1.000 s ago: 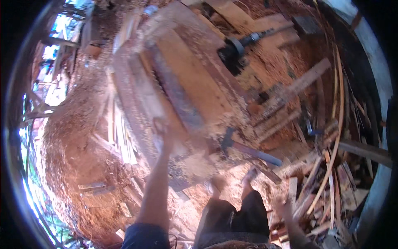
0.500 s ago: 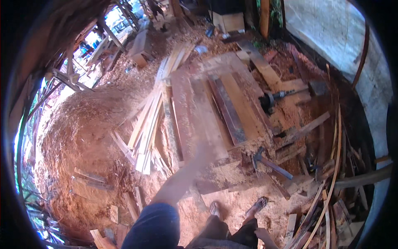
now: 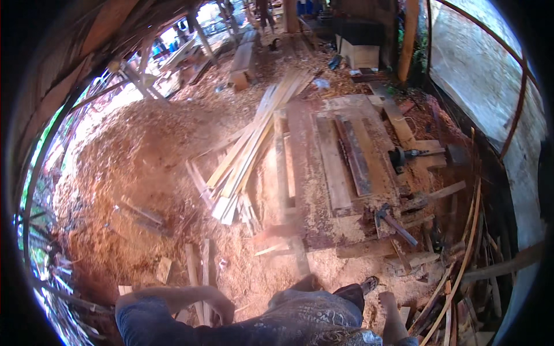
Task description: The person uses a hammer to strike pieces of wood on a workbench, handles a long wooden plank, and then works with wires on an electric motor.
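Observation:
At the bottom, my left arm bends in front of me, with my left hand [image 3: 221, 305] hanging near loose boards [image 3: 205, 277] on the sawdust; its fingers are unclear. Lower right, my right hand [image 3: 388, 303] hangs beside my leg near scrap wood, too small to read. Ahead of me is a low platform of boards [image 3: 380, 138] strewn with shavings, with several planks [image 3: 334, 167] lying lengthwise on it. A hammer-like tool with a long handle [image 3: 398, 228] rests at its near right corner. A dark power tool [image 3: 404, 158] lies on its right side.
Long pale strips [image 3: 248, 155] are piled left of the platform. A sawdust mound [image 3: 104, 167] rises farther left. Bent strips and offcuts [image 3: 461, 248] crowd the right, beside a pale sheet wall [image 3: 467, 69]. A dark-topped box [image 3: 358, 49] and posts stand at the back.
My left arm has drawn back from over the platform's planks to near my body at the bottom. The view has tilted, showing more of the shed's back and roof.

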Available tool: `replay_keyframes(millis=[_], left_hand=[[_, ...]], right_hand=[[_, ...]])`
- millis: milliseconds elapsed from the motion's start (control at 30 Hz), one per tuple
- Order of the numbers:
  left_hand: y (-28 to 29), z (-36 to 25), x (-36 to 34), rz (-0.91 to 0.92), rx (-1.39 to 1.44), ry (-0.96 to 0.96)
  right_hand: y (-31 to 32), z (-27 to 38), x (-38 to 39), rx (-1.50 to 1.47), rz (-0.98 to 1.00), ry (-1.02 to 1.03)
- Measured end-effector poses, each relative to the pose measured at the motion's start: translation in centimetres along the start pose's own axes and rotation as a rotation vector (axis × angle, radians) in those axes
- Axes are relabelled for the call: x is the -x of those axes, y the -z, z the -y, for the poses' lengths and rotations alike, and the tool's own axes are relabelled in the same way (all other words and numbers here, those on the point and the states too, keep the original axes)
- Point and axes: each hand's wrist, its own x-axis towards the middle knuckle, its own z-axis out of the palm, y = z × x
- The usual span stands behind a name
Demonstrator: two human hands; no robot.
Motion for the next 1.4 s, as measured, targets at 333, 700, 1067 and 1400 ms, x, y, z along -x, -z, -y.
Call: replay_keyframes(millis=[333,700,1067,1400], left_hand=[[-1.6,8.9,-10.5,-0.331,0.25,-0.259],[10.0,9.3,-14.2,-0.379,0.19,-0.276],[14.1,-10.9,-20.0,-0.969,-0.485,-0.452],[15.5,-7.7,-28.8,-0.58,-0.294,-0.247]], right_hand=[[-3.7,7.4,-1.5,-0.227,-0.152,0.14],[-7.6,3.0,2.8,-0.368,0.23,-0.056],[-4.1,6.0,13.3,-0.926,0.039,-0.295],[-11.7,0.3,15.5,-0.306,-0.24,-0.16]])
